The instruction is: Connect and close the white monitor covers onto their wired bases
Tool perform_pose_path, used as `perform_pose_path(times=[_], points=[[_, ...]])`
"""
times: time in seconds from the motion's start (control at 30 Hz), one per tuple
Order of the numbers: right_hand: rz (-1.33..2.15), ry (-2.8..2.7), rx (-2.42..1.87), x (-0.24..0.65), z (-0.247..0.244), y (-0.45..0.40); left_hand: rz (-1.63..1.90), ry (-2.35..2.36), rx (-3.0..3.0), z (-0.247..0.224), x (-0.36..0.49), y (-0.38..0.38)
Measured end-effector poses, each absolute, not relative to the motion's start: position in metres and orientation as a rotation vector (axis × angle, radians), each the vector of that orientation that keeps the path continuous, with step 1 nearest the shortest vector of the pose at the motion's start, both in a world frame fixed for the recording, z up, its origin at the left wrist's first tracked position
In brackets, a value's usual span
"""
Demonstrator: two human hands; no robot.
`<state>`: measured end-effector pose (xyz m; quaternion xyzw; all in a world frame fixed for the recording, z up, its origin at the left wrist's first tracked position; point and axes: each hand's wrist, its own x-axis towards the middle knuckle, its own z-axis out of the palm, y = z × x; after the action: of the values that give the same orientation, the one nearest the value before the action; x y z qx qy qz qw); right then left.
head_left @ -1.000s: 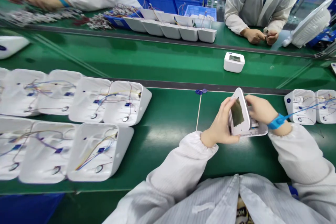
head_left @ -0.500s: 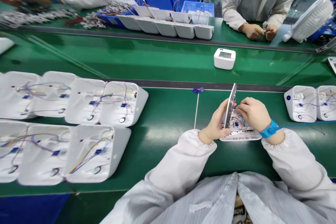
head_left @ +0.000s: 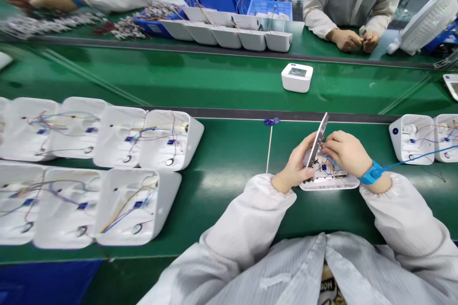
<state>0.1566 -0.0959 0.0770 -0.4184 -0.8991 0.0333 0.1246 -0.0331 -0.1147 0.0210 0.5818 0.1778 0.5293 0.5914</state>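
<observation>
My left hand [head_left: 296,164] is closed on a thin panel [head_left: 318,140], seen nearly edge-on and tilted up. Below it lies an open white housing [head_left: 331,183] with coloured wires and a small blue part inside. The fingers of my right hand [head_left: 345,150] are pinched together behind the panel, over the housing; what they grip is too small to make out. Around my right wrist runs a blue strap [head_left: 372,174] with a cord.
Several open white housings with wires [head_left: 164,140] stand in two rows at left, more [head_left: 415,140] at right. A finished-looking white device [head_left: 297,77] sits on the middle strip. A thin stick [head_left: 269,147] and blue discs [head_left: 272,122] lie nearby. Two co-workers work across the bench.
The panel in my left hand leans a little more to the right. The white device on the middle strip has shifted left. My right hand stays pinched at the panel.
</observation>
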Motion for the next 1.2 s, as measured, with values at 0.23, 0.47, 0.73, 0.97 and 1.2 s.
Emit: perform_pose_path(times=[0.23,0.47,0.73,0.97,1.2], points=[[0.138,-2.575,-1.228,0.159,0.075,-0.097,1.216,0.385,1.399,0.024,-0.034,-0.113],[0.138,-2.561,-1.188,0.159,0.075,-0.096,1.207,0.382,1.44,0.027,-0.035,-0.111],[0.143,-2.602,-1.153,0.156,0.076,-0.094,1.22,0.425,1.42,0.027,-0.035,-0.113],[0.115,-2.636,-1.214,0.154,0.078,-0.094,1.23,0.419,1.526,0.021,-0.034,-0.11],[0.155,-2.639,-1.229,0.151,0.077,-0.093,1.229,0.381,1.562,0.018,-0.035,-0.108]])
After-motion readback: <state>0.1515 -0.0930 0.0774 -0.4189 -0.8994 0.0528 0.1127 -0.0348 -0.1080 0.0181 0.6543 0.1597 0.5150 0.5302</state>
